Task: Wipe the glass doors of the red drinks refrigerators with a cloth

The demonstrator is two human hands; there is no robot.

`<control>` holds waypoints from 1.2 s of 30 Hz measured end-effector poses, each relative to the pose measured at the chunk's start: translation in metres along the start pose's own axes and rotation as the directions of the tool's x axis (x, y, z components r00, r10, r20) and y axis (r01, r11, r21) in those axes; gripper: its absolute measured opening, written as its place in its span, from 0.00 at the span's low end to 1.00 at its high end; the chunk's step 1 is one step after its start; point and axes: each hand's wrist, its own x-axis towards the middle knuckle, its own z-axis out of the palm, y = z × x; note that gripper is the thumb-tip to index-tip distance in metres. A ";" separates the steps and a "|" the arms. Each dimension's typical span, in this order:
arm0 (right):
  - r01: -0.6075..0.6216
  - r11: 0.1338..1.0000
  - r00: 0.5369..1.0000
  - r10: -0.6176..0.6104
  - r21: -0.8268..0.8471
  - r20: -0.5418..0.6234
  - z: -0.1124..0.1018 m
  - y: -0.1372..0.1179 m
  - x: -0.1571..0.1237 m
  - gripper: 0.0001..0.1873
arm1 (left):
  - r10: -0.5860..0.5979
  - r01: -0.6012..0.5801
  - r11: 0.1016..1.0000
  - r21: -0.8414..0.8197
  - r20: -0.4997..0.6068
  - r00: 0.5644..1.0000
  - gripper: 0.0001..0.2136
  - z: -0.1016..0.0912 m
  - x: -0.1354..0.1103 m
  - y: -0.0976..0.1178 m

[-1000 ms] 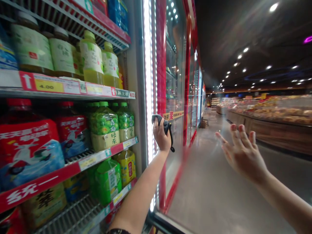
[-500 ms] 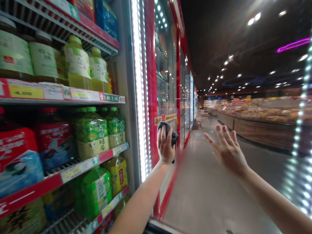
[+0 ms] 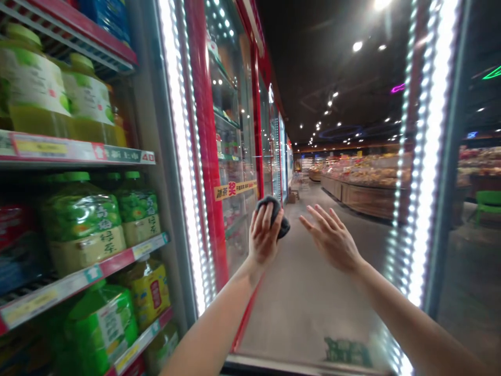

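Note:
My left hand is raised in front of me with its fingers wrapped over a dark bunched cloth. It hovers by the red door frame of a drinks cooler. My right hand is open with fingers spread, close beside the left hand and apart from the cloth. The glass cooler door with its lit LED strip stands swung open at my right, and I see the aisle through it.
Cooler shelves at left hold green, yellow and red drink bottles behind price strips. A row of further glass-door coolers runs down the aisle. Produce counters line the far right. A green chair stands at right.
The view has swung right, sliding the shelves left. The open door's lit edge has come into sight at right. My two hands have drawn closer together, the left still holding the cloth.

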 end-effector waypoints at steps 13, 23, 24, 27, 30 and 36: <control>-0.022 0.999 0.997 0.019 -0.041 -0.069 0.008 0.010 -0.048 0.27 | 0.102 -0.102 0.995 0.004 -0.042 0.994 0.30 0.020 0.054 0.039; -0.194 0.980 0.981 0.193 -0.046 -0.036 -0.012 0.041 -0.080 0.25 | 0.021 -0.021 1.000 0.000 -0.031 0.999 0.32 0.018 0.059 0.039; -0.206 0.977 0.978 0.204 -0.054 -0.034 -0.012 0.042 -0.080 0.26 | -0.036 0.036 0.999 -0.010 -0.065 0.997 0.32 0.025 0.070 0.050; -0.176 0.984 0.983 0.175 -0.024 -0.047 -0.009 0.046 -0.084 0.27 | 0.134 -0.137 0.990 -0.036 -0.083 0.988 0.30 0.043 0.080 0.083; -0.141 0.990 0.987 0.142 0.014 -0.082 -0.007 0.053 -0.098 0.27 | 0.431 -0.432 0.901 -0.036 -0.039 0.902 0.27 0.048 0.051 0.093; -0.231 0.973 0.973 0.231 0.006 -0.010 -0.011 0.074 -0.122 0.29 | 0.369 -0.367 0.929 -0.054 0.022 0.929 0.29 0.047 0.052 0.090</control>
